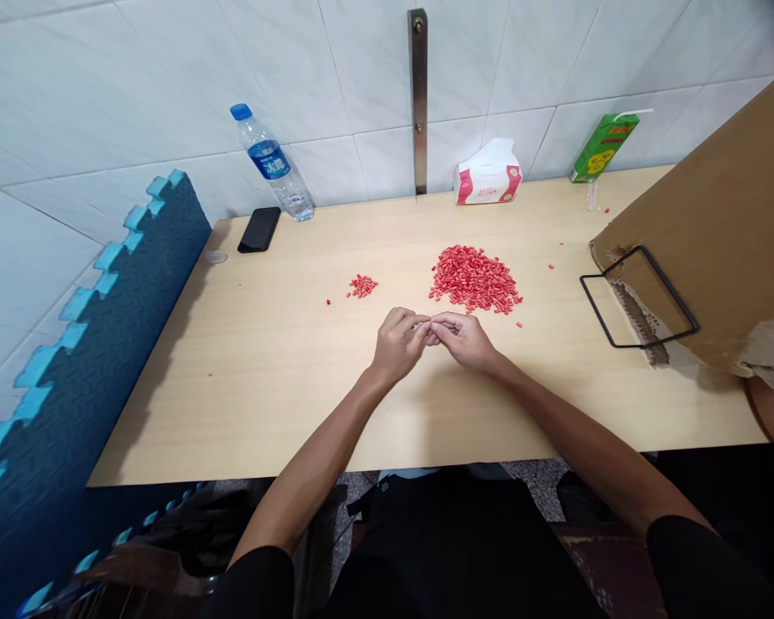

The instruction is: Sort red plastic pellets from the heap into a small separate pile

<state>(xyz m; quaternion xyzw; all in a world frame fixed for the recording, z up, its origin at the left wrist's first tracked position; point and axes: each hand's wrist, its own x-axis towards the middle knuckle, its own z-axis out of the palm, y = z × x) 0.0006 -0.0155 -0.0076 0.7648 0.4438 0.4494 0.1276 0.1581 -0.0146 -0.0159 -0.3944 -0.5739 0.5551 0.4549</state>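
Note:
My left hand (pixel 398 342) and my right hand (pixel 461 339) meet at the fingertips above the table (pixel 264 370). Both are pinched closed, and whatever sits between their fingers is too small and covered to make out. Just beyond my right hand lies a large heap of small red pellet-like pieces (pixel 474 277). Past my left hand, further left, is a much smaller pile of the same red pieces (pixel 362 285). One loose red piece (pixel 328 302) lies left of that pile, and another red piece (pixel 519 325) sits near the big heap's right edge.
Along the wall stand a water bottle (pixel 276 168), a tissue pack (pixel 488 176) and a green drink carton (pixel 603 148). A black phone (pixel 259 229) lies at back left. Blue foam mats (pixel 103 344) border the left; a cardboard sheet (pixel 715 223) with a black wire frame (pixel 667 279) borders the right.

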